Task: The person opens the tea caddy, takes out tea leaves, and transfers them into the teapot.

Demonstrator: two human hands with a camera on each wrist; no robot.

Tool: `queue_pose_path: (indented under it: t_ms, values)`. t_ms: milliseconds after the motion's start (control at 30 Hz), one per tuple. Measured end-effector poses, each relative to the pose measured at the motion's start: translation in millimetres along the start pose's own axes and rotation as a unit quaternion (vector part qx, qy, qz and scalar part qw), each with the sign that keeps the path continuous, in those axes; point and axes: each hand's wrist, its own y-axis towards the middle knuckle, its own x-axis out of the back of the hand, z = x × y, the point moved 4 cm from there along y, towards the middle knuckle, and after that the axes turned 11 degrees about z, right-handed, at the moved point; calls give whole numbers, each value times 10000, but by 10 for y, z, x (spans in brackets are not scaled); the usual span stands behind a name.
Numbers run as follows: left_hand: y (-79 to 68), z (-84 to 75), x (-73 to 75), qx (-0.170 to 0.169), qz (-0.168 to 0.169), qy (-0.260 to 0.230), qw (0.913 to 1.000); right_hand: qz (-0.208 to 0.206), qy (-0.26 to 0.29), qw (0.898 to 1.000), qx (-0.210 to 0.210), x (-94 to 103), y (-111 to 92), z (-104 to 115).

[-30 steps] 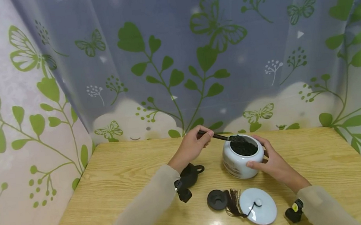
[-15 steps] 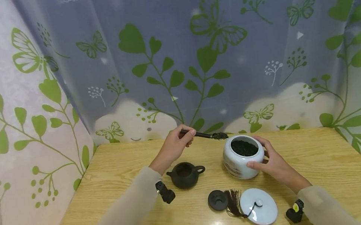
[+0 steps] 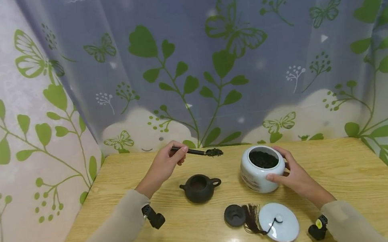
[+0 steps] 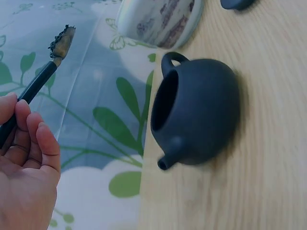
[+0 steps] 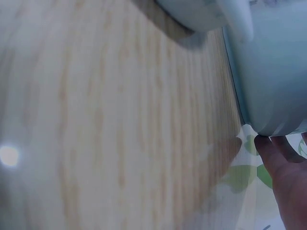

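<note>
Left hand (image 3: 164,165) pinches black-handled scoop (image 3: 195,152), long axis left-to-right, dark leaves (image 3: 214,152) at right tip; we see black teapot (image 3: 200,193) below, on near side, closer than right hand (image 3: 295,178) gripping white jar (image 3: 259,177).

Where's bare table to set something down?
Bare wooden table: between beige left sleeve, round black clay teapot and flat round black lid; also right of the right hand. Crowded: that lid, brown thread tassel and round white ceramic lid, packed before the white ceramic jar.

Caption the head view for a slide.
Left grip holds a loaded scoop, right grip a white jar; a teapot stands open.
</note>
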Motion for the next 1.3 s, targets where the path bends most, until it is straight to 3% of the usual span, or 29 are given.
queue_pose_path:
  t_ms: [267,633,967,1300]
  values:
    - [-247,139,158,123,-51,96,9999,11,39,10000,-19,-2,-6,-20]
    - [-459,353,313,406,-61,277,9988,12,37,10000,-23,0,-9,-4]
    - [-563,527,333,576,59,473,9972,2,7,10000,-36,2,-8,-3]
    - [-566,605,266,546,137,608,9966,5,3,10000,-34,3,3,-5]
